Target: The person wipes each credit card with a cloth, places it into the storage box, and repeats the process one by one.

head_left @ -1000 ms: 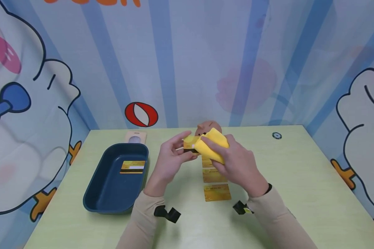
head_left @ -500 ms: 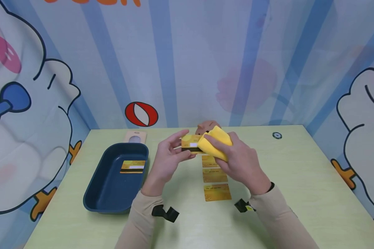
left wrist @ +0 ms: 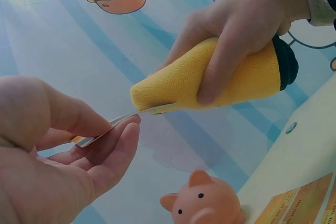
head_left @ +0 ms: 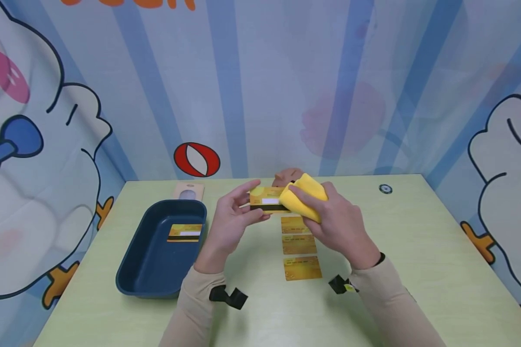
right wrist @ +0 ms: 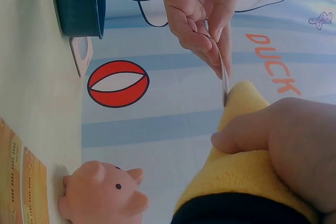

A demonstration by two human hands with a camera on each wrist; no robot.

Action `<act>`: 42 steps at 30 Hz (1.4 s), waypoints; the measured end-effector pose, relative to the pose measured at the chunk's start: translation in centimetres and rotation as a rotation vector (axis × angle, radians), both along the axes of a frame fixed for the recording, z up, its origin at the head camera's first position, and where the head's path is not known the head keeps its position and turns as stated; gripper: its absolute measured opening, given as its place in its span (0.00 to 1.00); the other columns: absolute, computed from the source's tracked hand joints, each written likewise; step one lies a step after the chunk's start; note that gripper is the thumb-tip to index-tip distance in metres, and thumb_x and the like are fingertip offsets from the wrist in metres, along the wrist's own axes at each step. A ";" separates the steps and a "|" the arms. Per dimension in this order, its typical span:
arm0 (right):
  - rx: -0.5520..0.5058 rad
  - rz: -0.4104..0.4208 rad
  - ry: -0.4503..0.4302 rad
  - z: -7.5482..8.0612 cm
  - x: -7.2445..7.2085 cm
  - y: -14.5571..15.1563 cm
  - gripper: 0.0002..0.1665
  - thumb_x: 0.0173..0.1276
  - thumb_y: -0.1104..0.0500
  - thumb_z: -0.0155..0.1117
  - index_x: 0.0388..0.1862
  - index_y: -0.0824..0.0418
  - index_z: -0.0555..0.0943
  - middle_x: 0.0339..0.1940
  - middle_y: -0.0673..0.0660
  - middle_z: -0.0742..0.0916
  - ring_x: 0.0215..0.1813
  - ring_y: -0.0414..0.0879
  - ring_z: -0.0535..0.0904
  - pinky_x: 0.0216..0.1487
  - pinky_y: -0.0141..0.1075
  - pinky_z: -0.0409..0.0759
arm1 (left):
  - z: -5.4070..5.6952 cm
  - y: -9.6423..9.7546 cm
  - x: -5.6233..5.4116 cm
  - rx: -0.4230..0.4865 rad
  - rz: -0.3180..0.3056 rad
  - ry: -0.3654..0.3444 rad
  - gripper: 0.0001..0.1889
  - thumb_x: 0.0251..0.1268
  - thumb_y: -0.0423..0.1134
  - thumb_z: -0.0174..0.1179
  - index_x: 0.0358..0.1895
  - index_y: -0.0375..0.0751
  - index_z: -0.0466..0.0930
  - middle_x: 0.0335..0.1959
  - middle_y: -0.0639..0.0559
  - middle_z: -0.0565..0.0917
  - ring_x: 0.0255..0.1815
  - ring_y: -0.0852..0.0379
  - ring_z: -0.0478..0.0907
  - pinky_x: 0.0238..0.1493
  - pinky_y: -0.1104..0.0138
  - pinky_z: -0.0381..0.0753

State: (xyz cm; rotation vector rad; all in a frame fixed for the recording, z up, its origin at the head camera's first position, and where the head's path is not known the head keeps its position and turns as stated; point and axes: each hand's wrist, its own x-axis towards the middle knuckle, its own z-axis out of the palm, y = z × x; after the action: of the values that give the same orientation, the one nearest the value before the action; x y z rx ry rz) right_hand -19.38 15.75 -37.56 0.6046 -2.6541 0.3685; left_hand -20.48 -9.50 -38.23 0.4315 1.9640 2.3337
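Between thumb and fingers, my left hand (head_left: 230,221) pinches a gold bank card (head_left: 267,199) by its left end, held up above the table with its black stripe showing. My right hand (head_left: 340,224) grips a folded yellow cloth (head_left: 304,197), which covers the card's right end. In the left wrist view the card (left wrist: 123,118) appears nearly edge-on, and the cloth (left wrist: 173,80) is pressed against its far end; a dark edge (left wrist: 286,64) shows at the back of the cloth. Three more gold cards (head_left: 302,268) lie in a column on the table below the hands.
To the left stands a dark blue tray (head_left: 132,270) with one gold card (head_left: 185,233) inside. A beige piece with a round window (head_left: 188,191) lies behind it. A pink piggy bank (right wrist: 105,192) stands behind the hands. A round chip (head_left: 385,189) lies far right.
The cloth and right hand have slid right along the held card, uncovering more of it. My left hand has shifted slightly left with the card. The tray and table cards stay put.
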 end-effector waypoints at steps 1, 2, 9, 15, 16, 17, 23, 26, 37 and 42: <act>-0.003 -0.003 -0.002 0.0 0.0 0.1 0.39 0.70 0.55 0.72 0.78 0.37 0.74 0.54 0.69 0.78 0.33 0.53 0.77 0.23 0.49 0.82 | 0.0 0.0 0.0 0.000 0.001 -0.001 0.34 0.70 0.18 0.58 0.78 0.40 0.69 0.61 0.32 0.78 0.57 0.37 0.86 0.51 0.58 0.90; -0.006 -0.006 -0.001 0.0 0.0 0.1 0.39 0.70 0.55 0.72 0.78 0.37 0.74 0.54 0.68 0.78 0.33 0.53 0.77 0.23 0.49 0.82 | 0.0 0.0 0.0 0.000 0.001 -0.002 0.34 0.71 0.18 0.58 0.78 0.40 0.69 0.61 0.32 0.78 0.57 0.36 0.86 0.51 0.58 0.90; -0.001 -0.010 0.014 -0.1 -0.1 0.4 0.38 0.69 0.54 0.72 0.78 0.38 0.75 0.54 0.69 0.78 0.32 0.53 0.77 0.23 0.49 0.82 | -0.1 0.0 -0.1 -0.007 0.005 -0.007 0.34 0.71 0.18 0.58 0.78 0.41 0.69 0.62 0.32 0.78 0.57 0.37 0.86 0.51 0.58 0.90; 0.001 -0.012 0.008 -0.2 -0.3 0.6 0.39 0.69 0.55 0.73 0.78 0.39 0.75 0.54 0.69 0.79 0.32 0.53 0.78 0.23 0.49 0.82 | -0.2 -0.1 -0.3 -0.018 0.012 -0.020 0.34 0.71 0.18 0.58 0.78 0.41 0.69 0.63 0.32 0.78 0.58 0.36 0.85 0.50 0.59 0.90; -0.002 -0.012 0.007 -0.2 -0.3 0.6 0.39 0.69 0.55 0.73 0.77 0.39 0.75 0.54 0.69 0.79 0.32 0.53 0.78 0.23 0.49 0.82 | -0.2 -0.1 -0.3 -0.019 0.012 -0.023 0.34 0.71 0.18 0.57 0.78 0.41 0.69 0.63 0.32 0.78 0.58 0.35 0.85 0.50 0.59 0.90; -0.006 -0.012 0.008 -0.2 -0.3 0.6 0.38 0.69 0.55 0.73 0.77 0.40 0.75 0.54 0.69 0.79 0.32 0.53 0.78 0.23 0.49 0.82 | -0.3 -0.1 -0.3 -0.020 0.014 -0.027 0.34 0.71 0.18 0.58 0.78 0.41 0.69 0.62 0.32 0.78 0.59 0.34 0.85 0.50 0.59 0.90; -0.029 0.001 0.003 -0.3 -0.5 0.6 0.38 0.69 0.55 0.72 0.77 0.40 0.75 0.54 0.69 0.78 0.33 0.53 0.77 0.23 0.47 0.82 | -0.3 -0.1 -0.4 -0.028 0.039 -0.051 0.34 0.71 0.18 0.58 0.78 0.42 0.70 0.62 0.33 0.78 0.59 0.33 0.84 0.50 0.59 0.90; -0.030 -0.002 0.003 -0.2 -0.7 0.7 0.39 0.69 0.55 0.72 0.78 0.40 0.74 0.55 0.70 0.78 0.33 0.53 0.77 0.24 0.48 0.82 | -0.4 -0.1 -0.4 -0.025 0.051 -0.059 0.34 0.71 0.18 0.58 0.78 0.43 0.70 0.63 0.34 0.78 0.57 0.36 0.86 0.49 0.59 0.90; -0.035 -0.019 -0.018 0.0 -1.1 1.3 0.40 0.68 0.56 0.73 0.78 0.40 0.74 0.57 0.71 0.79 0.35 0.55 0.79 0.24 0.49 0.83 | -0.2 -0.7 -0.5 0.021 0.088 -0.094 0.33 0.71 0.18 0.58 0.77 0.42 0.70 0.61 0.33 0.80 0.55 0.43 0.88 0.50 0.59 0.90; -0.065 -0.014 -0.010 0.1 -1.1 1.7 0.37 0.70 0.57 0.70 0.77 0.40 0.75 0.58 0.70 0.79 0.34 0.55 0.79 0.23 0.50 0.82 | -0.2 -1.0 -0.6 -0.022 0.098 -0.092 0.34 0.71 0.19 0.59 0.78 0.44 0.70 0.62 0.34 0.81 0.58 0.41 0.87 0.51 0.59 0.90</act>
State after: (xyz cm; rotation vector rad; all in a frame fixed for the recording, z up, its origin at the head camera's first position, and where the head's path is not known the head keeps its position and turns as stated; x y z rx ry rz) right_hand -20.50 17.44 -37.48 0.5646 -2.6429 0.4531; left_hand -21.05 -10.54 -38.42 0.2272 2.0101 2.3403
